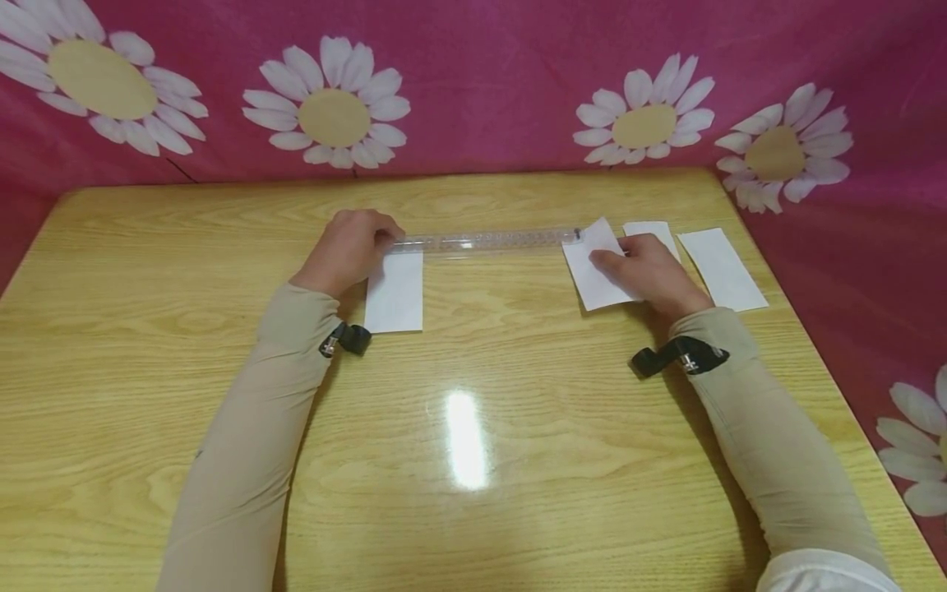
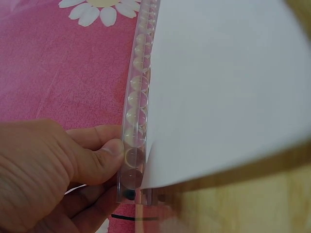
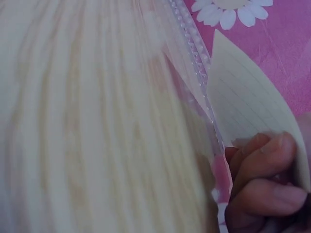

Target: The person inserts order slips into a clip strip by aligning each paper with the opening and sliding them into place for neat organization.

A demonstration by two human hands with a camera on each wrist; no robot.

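My left hand (image 1: 353,247) pinches the left end of a long clear plastic tube (image 1: 488,240) near the back of the table. In the left wrist view, a row of clear round beads (image 2: 137,99) shows inside the tube. A white paper slip (image 1: 395,294) lies just below that end, close by the left fingers. At the tube's right end, my right hand (image 1: 651,271) holds another white paper slip (image 1: 598,270) between thumb and fingers, its upper corner overlapping the tube. Faint lines run across the side of this slip (image 3: 245,94) seen in the right wrist view.
Two more white paper slips, one partly behind the right hand (image 1: 657,232) and one farther right (image 1: 723,270), lie near the right edge of the wooden table (image 1: 518,510). A pink flowered cloth (image 1: 488,90) hangs behind and at the right.
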